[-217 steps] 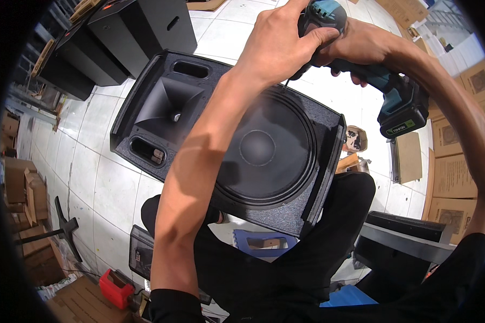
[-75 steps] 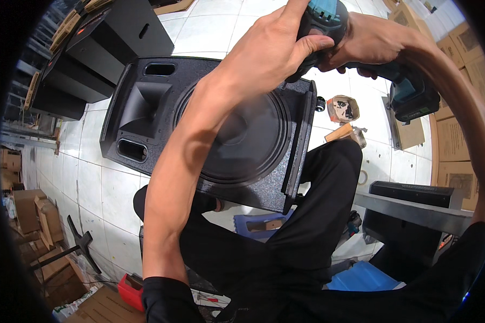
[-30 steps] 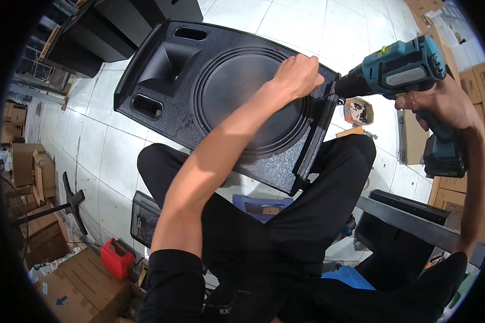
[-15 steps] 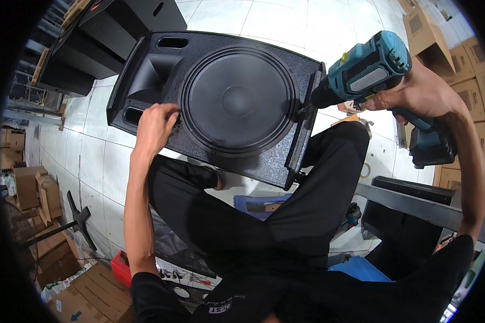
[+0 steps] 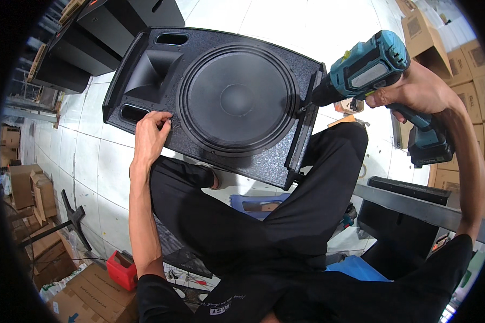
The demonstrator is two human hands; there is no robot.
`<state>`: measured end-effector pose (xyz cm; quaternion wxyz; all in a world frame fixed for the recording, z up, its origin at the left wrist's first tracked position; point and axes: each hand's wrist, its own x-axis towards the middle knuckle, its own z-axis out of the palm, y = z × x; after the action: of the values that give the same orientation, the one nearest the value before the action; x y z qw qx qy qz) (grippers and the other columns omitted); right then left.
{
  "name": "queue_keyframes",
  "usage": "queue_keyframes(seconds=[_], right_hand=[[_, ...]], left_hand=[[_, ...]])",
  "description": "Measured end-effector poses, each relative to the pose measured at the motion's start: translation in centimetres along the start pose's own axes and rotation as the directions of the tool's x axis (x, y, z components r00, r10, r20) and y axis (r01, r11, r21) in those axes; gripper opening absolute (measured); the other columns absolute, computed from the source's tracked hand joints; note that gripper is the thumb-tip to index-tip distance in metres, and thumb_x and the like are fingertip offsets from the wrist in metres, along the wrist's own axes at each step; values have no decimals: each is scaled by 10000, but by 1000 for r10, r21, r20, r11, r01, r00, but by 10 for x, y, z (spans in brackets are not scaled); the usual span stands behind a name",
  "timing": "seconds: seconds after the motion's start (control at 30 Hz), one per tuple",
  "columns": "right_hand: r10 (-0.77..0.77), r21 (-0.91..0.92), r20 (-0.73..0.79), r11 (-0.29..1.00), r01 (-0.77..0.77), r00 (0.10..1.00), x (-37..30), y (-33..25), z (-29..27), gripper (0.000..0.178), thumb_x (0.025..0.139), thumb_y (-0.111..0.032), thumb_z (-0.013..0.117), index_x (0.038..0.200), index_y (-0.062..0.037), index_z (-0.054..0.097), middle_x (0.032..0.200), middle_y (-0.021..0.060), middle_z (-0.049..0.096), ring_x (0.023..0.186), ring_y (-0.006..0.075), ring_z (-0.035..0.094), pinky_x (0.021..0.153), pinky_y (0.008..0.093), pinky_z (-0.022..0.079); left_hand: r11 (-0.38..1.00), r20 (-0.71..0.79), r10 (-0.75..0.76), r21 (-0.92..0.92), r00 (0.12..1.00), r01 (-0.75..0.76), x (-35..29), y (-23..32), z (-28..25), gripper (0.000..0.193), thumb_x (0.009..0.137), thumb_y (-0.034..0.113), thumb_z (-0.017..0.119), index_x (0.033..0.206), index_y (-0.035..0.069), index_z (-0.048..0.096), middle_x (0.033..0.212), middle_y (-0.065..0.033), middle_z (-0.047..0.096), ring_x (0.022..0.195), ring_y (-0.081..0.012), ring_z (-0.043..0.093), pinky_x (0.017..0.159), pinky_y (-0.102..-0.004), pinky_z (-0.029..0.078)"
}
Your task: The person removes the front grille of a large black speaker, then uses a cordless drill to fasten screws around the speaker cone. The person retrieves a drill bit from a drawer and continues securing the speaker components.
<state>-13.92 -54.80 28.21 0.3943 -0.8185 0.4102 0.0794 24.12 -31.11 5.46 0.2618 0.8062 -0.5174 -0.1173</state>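
A black speaker cabinet [image 5: 264, 169] lies face up across my knees, with a large round woofer [image 5: 237, 99] and a horn [image 5: 151, 72] in its front. My right hand [image 5: 423, 89] is wrapped round the grip of a teal cordless drill [image 5: 366, 67]. The drill points left, and its bit meets the woofer's right rim. Beside the cabinet's lower handle slot [image 5: 134, 112], my left hand [image 5: 152, 134] rests on the front face. Its fingers are drawn together, and whatever they pinch is too small to make out.
Black cabinets [image 5: 105, 40] stand at the far left. Cardboard boxes [image 5: 463, 70] are stacked at the right, others [image 5: 94, 293] at the lower left near a red bin [image 5: 122, 271]. A grey metal bar [image 5: 415, 207] runs beside my right knee. A blue plastic frame [image 5: 253, 204] lies between my legs.
My left hand has turned slightly and its fingers have drawn closer together near the handle slot. The drill stays at the woofer's right rim. The cabinet appears shifted slightly left and up.
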Motion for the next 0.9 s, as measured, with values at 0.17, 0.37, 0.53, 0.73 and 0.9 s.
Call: queue_keyframes(seconds=[0.17,0.37,0.53,0.73,0.9], right_hand=[[52,-45,-76,997,-56,996,0,-1,4,304,779,-128,757,997,68,676,734,101,675,463,103,576,374,215,461],[203,41,-62,979,-201,977,0,-13,8,297,771,-63,773,1010,82,670,784,125,705,455,107,581,371,224,460],[151,-8,-113,988,-153,982,-1,-14,9,283,785,-87,779,986,84,677,773,131,705,454,109,585,378,228,459],[88,-13,6,996,-88,996,3,-13,3,311,802,-166,782,994,61,691,753,106,679,454,90,559,398,215,467],[89,-39,48,995,-87,995,6,-18,2,318,805,-181,789,1007,44,691,727,83,657,457,85,547,396,208,460]], left_hand=[[996,42,-11,-91,999,15,-2,-7,-1,191,844,26,651,1013,-36,716,879,-126,674,801,-225,677,773,-322,522],[997,105,-10,-76,994,18,-5,-9,-3,224,854,21,617,1049,-24,716,871,-101,636,759,-178,616,729,-308,495],[995,77,5,-101,997,3,-4,-8,-2,207,870,15,600,1039,-28,713,873,-97,636,756,-182,614,720,-306,489],[995,33,-47,-85,998,50,-4,-3,-1,200,874,42,595,1011,-51,707,914,-171,659,785,-276,650,767,-366,514],[998,34,-27,-53,999,28,-5,0,-3,200,885,39,589,1016,-64,699,911,-159,654,774,-263,638,760,-358,507]])
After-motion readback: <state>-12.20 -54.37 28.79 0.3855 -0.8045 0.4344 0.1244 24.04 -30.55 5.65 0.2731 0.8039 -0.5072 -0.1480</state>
